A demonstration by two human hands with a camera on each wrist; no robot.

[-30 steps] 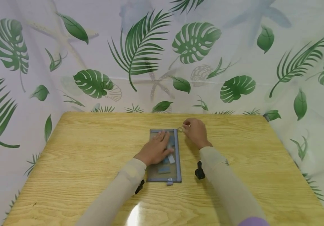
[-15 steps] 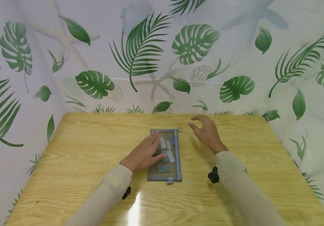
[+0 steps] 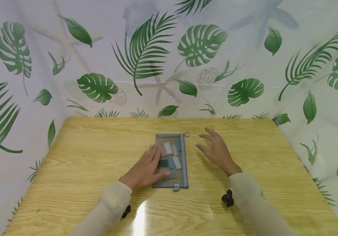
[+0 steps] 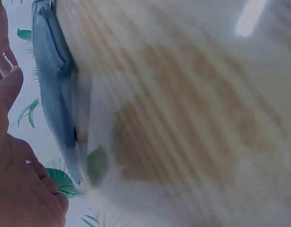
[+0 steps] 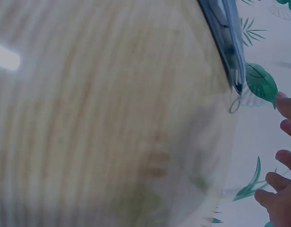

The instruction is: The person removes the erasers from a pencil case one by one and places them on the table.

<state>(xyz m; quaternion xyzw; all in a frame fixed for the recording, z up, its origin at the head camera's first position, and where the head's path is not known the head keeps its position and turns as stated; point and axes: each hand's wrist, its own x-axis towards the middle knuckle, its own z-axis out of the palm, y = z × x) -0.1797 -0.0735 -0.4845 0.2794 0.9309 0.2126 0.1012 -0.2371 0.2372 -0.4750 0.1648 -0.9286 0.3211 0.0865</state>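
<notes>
A flat, see-through zip pouch [image 3: 183, 164] with grey-blue edging lies on the table, several small blocks inside it. White [image 3: 177, 162], pink [image 3: 163, 151] and dark blocks [image 3: 162, 163] show through, along with blue ones. My left hand [image 3: 142, 170] lies over the pouch's left edge with fingers straight, covering part of that side. To the right, my right hand [image 3: 217, 152] hovers apart from the pouch, fingers spread and holding nothing. A small metal ring [image 3: 186, 134] hangs at the pouch's far right corner. In the right wrist view the ring [image 5: 235, 104] is untouched.
The wood-grain table [image 3: 98, 144] runs back to a white leaf-print cloth [image 3: 163, 59], which also rises at both sides. A fabric tab [image 3: 176, 188] sticks out from the pouch's near edge. Light glares off the near tabletop [image 3: 139, 216].
My right hand has let go of the ring and moved right and nearer, its fingers spreading. My left hand has slid left from the pouch's middle to its left edge, uncovering more blocks.
</notes>
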